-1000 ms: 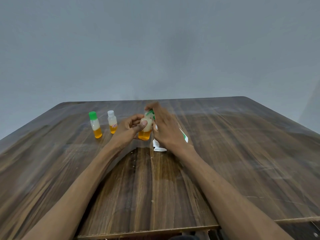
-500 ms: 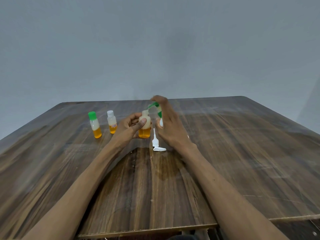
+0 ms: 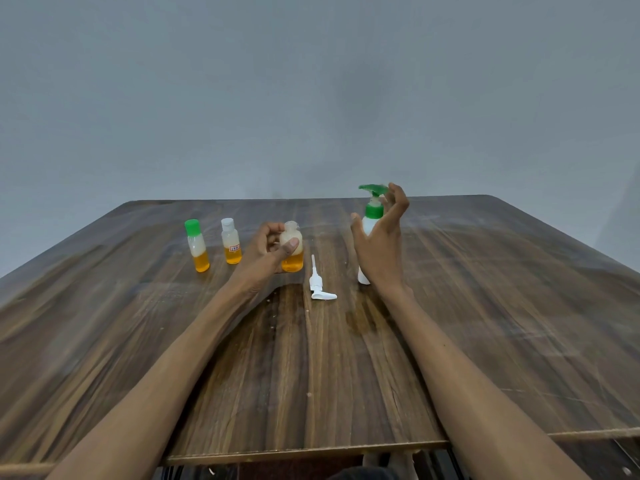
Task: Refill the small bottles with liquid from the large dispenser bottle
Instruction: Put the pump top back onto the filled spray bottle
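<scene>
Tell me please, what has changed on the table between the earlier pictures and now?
The right hand carried the large dispenser bottle away from the open small bottle, stood it upright on the table to the right, and now opens off it. The left hand still holds the open bottle. The white pump, the green-capped bottle and the white-capped bottle stayed put.

A long brown wood-grain table (image 3: 485,341) holds everything. Far left stands a small clear bottle with a green cap (image 3: 196,245); just right of it, a small clear bottle with a white cap (image 3: 231,241). Further right, the left hand (image 3: 266,252) holds an uncapped small clear bottle (image 3: 292,247). A loose white pump head (image 3: 318,284) lies right of that. Rightmost stands the large white dispenser bottle with a green pump (image 3: 371,216), the right hand (image 3: 381,247) in front of it.
</scene>
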